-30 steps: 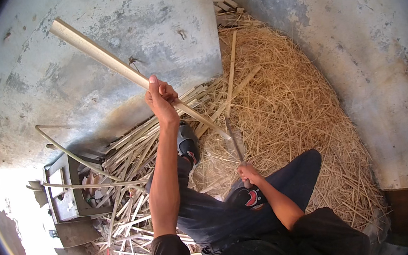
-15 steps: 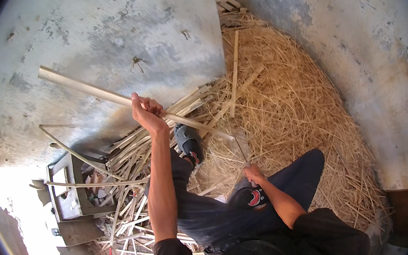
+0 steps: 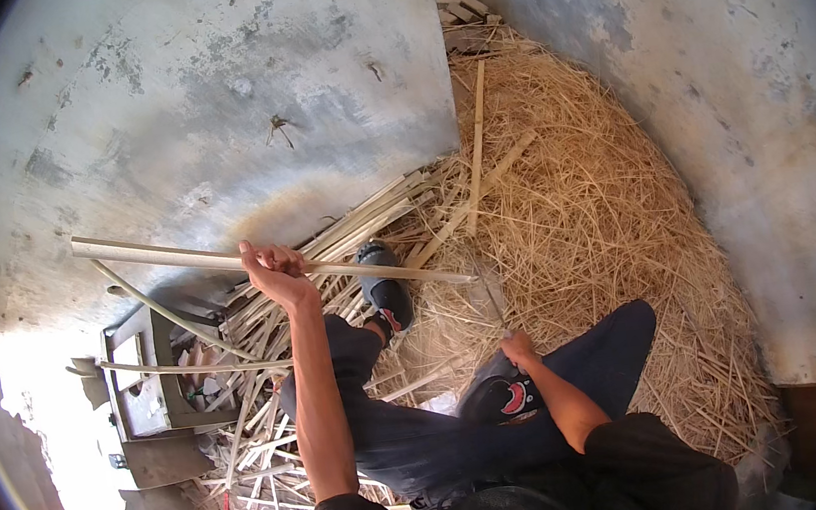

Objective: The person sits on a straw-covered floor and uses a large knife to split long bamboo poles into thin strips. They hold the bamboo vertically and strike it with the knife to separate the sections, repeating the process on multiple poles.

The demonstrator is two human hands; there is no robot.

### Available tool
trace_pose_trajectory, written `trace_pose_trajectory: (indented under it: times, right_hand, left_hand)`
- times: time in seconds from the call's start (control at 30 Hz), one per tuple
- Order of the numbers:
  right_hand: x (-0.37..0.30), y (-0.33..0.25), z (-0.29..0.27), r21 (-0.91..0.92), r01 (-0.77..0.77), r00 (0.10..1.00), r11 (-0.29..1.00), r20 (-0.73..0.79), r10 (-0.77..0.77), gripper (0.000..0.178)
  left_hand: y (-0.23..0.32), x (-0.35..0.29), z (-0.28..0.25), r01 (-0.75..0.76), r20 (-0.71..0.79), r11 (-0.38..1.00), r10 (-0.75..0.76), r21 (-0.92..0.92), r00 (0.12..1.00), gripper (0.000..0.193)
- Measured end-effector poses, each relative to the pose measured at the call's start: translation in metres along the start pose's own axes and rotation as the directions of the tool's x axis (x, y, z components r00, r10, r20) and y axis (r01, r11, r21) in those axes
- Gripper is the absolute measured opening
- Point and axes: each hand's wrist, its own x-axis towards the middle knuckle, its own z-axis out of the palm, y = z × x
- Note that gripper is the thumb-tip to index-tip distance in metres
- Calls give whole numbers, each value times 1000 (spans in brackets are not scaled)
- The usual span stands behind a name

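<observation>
A long pale strip of split bamboo (image 3: pixel 156 253) crosses in front of me, tilted slightly down to the right. My left hand (image 3: pixel 279 275) is closed around its middle. Low on the right, my right hand (image 3: pixel 518 347) grips the handle of a knife with a long thin blade (image 3: pixel 491 293), which points up and away from me. The strip's right end lies beside the blade; whether the two touch I cannot tell. My fingers hide most of the knife's handle.
Straw-like shavings (image 3: pixel 591 184) are heaped ahead and to the right, against a weathered wall (image 3: pixel 715 119). On the left lie many split strips (image 3: pixel 326 239) by a wooden frame box (image 3: pixel 156 379). My shoe (image 3: pixel 387 288) rests among them.
My left hand has come down and a little left, lowering the strip's left end so the strip lies flatter. My right hand and the knife have shifted slightly right.
</observation>
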Motion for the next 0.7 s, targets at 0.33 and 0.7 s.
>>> trace_pose_trajectory:
  times: [0.33,0.7]
  right_hand:
    - [1,-5,-14,351,124,971,928,149,-186,24]
    - [14,-13,6,80,-6,997,997,82,0,18]
  left_hand:
    - [-13,2,5,-110,-139,976,137,185,981,49]
    - [-9,4,-4,-59,-179,986,87,153,980,48]
